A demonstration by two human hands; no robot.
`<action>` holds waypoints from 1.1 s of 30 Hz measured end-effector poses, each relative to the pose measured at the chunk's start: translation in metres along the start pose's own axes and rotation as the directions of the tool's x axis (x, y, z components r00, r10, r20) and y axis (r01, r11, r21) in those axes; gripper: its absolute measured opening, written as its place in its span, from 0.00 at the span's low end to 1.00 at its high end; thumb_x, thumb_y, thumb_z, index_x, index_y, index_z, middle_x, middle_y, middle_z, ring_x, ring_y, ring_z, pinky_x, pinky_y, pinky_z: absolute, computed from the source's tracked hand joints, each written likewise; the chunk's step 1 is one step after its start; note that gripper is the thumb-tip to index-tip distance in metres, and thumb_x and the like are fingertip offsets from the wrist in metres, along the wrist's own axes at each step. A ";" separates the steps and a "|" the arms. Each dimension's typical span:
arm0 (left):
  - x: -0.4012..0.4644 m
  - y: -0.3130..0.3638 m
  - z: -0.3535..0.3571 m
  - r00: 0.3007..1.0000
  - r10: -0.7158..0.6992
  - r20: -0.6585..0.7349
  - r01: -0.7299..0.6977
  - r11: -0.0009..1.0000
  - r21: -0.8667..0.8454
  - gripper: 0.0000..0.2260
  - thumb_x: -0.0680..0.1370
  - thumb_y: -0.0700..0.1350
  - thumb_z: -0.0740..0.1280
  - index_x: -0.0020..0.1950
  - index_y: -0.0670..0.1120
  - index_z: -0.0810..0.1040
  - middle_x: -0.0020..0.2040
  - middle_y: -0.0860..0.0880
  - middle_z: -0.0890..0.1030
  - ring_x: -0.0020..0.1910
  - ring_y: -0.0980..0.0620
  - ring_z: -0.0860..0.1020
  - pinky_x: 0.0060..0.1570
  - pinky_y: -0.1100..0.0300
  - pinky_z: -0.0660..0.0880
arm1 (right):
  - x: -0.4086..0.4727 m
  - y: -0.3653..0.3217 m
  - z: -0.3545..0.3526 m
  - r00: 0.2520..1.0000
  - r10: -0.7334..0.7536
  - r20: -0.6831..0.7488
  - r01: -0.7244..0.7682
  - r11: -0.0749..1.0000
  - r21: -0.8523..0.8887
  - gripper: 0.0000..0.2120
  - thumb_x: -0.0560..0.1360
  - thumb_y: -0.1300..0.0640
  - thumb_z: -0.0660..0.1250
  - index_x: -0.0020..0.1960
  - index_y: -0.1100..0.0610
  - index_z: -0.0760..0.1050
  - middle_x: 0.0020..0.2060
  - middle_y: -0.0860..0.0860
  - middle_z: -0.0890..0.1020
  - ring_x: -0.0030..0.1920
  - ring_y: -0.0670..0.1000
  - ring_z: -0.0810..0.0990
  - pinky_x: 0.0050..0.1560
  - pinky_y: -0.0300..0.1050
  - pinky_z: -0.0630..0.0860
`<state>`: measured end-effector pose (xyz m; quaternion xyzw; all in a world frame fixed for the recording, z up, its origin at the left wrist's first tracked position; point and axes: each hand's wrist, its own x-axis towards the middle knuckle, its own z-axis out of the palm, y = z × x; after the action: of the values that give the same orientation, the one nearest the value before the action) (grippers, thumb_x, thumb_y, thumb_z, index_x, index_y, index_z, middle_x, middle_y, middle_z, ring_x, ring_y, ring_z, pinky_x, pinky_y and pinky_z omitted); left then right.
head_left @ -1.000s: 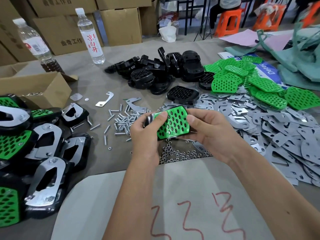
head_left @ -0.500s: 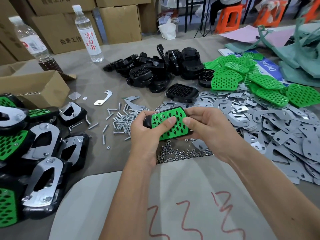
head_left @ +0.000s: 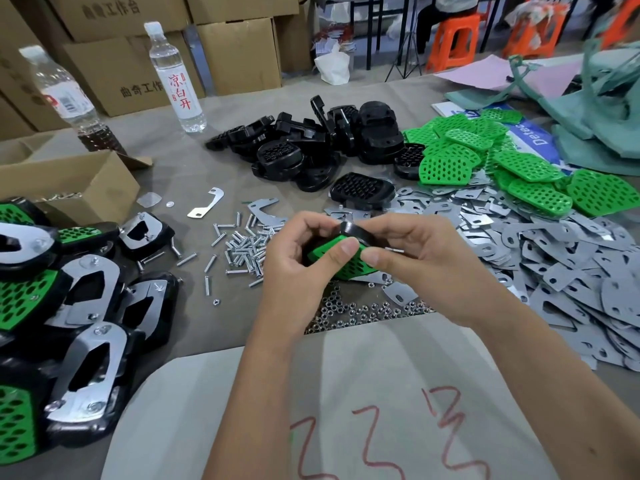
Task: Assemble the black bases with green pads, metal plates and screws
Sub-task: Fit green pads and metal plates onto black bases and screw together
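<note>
Both the left hand (head_left: 294, 265) and right hand (head_left: 415, 258) grip one black base (head_left: 353, 231), thumbs pressing its green pad (head_left: 341, 259) down, likely to seat it

- Two plastic water bottles (head_left: 177, 79) stand far left.
- Cardboard boxes (head_left: 239, 50) stacked behind.
- Open carton (head_left: 74, 183) at left.
- Orange stools (head_left: 453, 38) beyond table.
</note>
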<state>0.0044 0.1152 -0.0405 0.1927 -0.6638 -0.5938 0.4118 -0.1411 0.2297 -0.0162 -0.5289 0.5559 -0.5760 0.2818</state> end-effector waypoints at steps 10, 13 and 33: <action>0.003 0.001 0.002 1.000 -0.004 -0.011 0.003 0.997 -0.071 0.09 0.70 0.40 0.78 0.49 0.47 0.84 0.40 0.54 0.80 0.42 0.53 0.78 0.46 0.57 0.77 | 0.000 -0.003 0.009 0.996 -0.049 -0.081 0.023 0.955 -0.296 0.10 0.76 0.61 0.74 0.51 0.46 0.82 0.39 0.44 0.84 0.44 0.50 0.83 0.53 0.59 0.81; 0.003 0.003 0.002 1.000 0.001 -0.025 -0.003 0.997 -0.081 0.09 0.70 0.39 0.78 0.47 0.49 0.85 0.38 0.55 0.80 0.40 0.54 0.78 0.43 0.59 0.78 | -0.002 -0.004 0.011 0.994 -0.077 -0.071 0.049 0.942 -0.331 0.08 0.77 0.62 0.73 0.52 0.50 0.82 0.37 0.41 0.82 0.42 0.50 0.81 0.50 0.58 0.81; 0.001 -0.004 -0.010 0.955 -0.296 0.020 0.297 0.949 -0.108 0.14 0.68 0.42 0.79 0.53 0.46 0.84 0.48 0.44 0.87 0.45 0.47 0.86 0.41 0.56 0.83 | 0.003 0.020 0.015 0.936 0.178 -0.304 -0.138 0.979 0.147 0.10 0.83 0.64 0.66 0.53 0.53 0.84 0.44 0.54 0.88 0.41 0.55 0.88 0.41 0.47 0.85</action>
<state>0.0102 0.1070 -0.0446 0.2660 -0.5945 -0.6849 0.3267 -0.1338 0.2174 -0.0364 -0.3650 0.5980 -0.6619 0.2668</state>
